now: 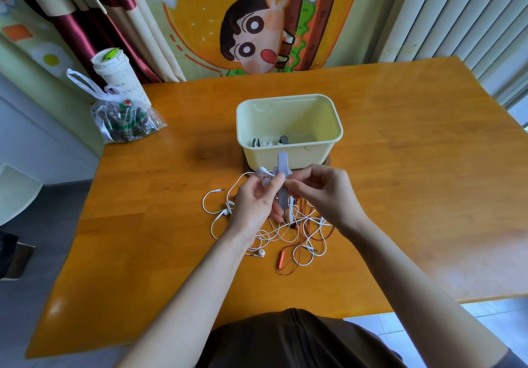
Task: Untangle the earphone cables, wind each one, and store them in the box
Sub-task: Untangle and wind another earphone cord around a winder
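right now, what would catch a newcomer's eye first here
The two hands meet over the middle of the table: the left hand grips a white earphone while the right hand pinches a grey strap beside it. Just beyond them stands the open cream box, and under them a tangle of white and red cables sprawls on the wooden table. A bright cartoon banner fills the wall behind.

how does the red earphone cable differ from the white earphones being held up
Pose: the white earphones are held above the table in the left hand, a grey strap across them; the red earphone cable lies on the table. Shape: the white earphones are bunched; the red earphone cable sprawls in loose loops among other white cables. Both are outside the box.
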